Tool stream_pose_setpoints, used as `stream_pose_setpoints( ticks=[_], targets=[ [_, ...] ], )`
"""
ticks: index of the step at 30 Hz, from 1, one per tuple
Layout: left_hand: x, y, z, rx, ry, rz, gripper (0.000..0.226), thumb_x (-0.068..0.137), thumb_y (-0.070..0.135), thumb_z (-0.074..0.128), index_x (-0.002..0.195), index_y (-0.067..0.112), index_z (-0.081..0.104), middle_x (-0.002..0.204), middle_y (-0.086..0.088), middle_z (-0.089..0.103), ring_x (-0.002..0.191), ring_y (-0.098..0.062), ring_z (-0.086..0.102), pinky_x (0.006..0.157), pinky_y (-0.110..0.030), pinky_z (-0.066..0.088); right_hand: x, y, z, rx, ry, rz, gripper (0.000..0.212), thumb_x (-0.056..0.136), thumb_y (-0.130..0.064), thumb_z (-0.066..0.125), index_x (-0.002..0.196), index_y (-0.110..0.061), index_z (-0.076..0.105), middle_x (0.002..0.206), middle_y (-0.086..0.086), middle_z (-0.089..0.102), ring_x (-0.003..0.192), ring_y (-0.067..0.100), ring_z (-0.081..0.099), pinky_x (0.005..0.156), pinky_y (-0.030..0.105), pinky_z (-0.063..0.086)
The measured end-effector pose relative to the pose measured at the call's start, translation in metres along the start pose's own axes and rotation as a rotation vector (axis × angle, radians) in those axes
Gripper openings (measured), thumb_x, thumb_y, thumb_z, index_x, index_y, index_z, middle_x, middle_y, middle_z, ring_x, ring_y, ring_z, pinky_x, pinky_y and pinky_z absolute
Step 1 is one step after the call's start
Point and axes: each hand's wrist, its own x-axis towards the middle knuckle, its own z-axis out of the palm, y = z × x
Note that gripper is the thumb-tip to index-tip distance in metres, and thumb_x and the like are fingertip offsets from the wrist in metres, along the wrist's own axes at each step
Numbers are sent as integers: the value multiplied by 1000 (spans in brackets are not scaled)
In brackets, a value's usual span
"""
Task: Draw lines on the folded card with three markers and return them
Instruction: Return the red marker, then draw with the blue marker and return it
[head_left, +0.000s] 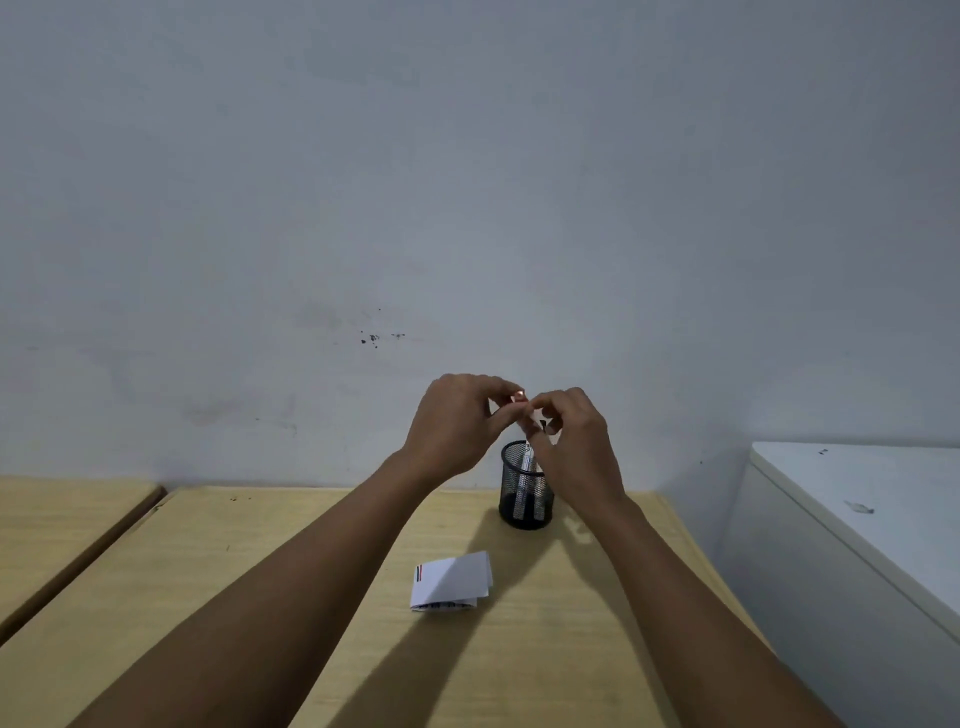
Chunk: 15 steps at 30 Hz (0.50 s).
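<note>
Slim white marker with reddish cap (521, 399) — pinched between left hand (457, 426) and right hand (574, 441) above the black mesh pen cup (524, 486). Light, rigid, smooth; grip mid-barrel. Folded white card (451, 579) — flimsy, lies nearer, bearing lines.

No text can be read. Print on the marker (529, 460) in the mesh cup (524, 486) and along the card (451, 581) edge is too blurred.

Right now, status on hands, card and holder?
Both hands raised, left hand and right hand pinching a red-tipped marker above the black mesh pen holder. White folded card on table, lines drawn. Nothing obstructing.
</note>
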Motion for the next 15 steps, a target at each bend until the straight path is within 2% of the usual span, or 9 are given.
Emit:
stream_pose_setpoints(
  ticks=[3,5,7,9,11,13,15],
  targets=[
    [18,-7,17,-83,4,-100,40,85,48,69,118,24,71,88,12,76,63,-2,59,75,-30,54,21,16,-1,111,48,133,12,92,-25,70,94,-13,68,90,-4,68,73,3,64,68,26,51],
    [27,-22,36,-51,-31,-181,39,85,48,69,116,24,71,90,11,76,74,-6,64,82,-35,56,31,30,1,190,111,240,13,93,-24,69,91,-11,69,79,-6,69,68,-3,64,67,29,55],
    [28,-37,55,11,-101,-255,37,85,46,70,113,23,71,95,10,76,88,-11,68,87,-39,55,34,40,3,240,143,299,16,92,-18,70,105,-13,64,81,-3,71,67,-3,66,65,28,60],
    [30,-48,74,63,-159,-314,36,85,43,70,115,23,70,103,8,75,96,-13,67,90,-41,54,34,52,8,244,127,314,40,92,-13,68,128,-19,51,89,1,70,67,-3,67,59,15,55],
    [31,-57,93,105,-210,-352,37,86,40,69,119,22,67,112,5,72,104,-16,65,94,-43,51,33,64,13,211,87,279,59,94,-10,65,143,-27,35,93,-5,64,70,-1,67,57,13,53],
    [34,-63,109,144,-251,-382,38,87,38,67,121,22,64,118,3,69,111,-21,62,97,-46,48,34,76,19,103,20,237,69,95,-10,63,147,-34,26,93,-9,60,70,8,68,62,21,58],
    [36,-66,122,181,-272,-403,37,89,38,65,122,22,61,119,1,69,111,-23,62,98,-50,47,37,85,26,-27,-56,216,66,94,-10,65,142,-38,28,95,-5,62,73,13,68,67,37,63]
  ],
)
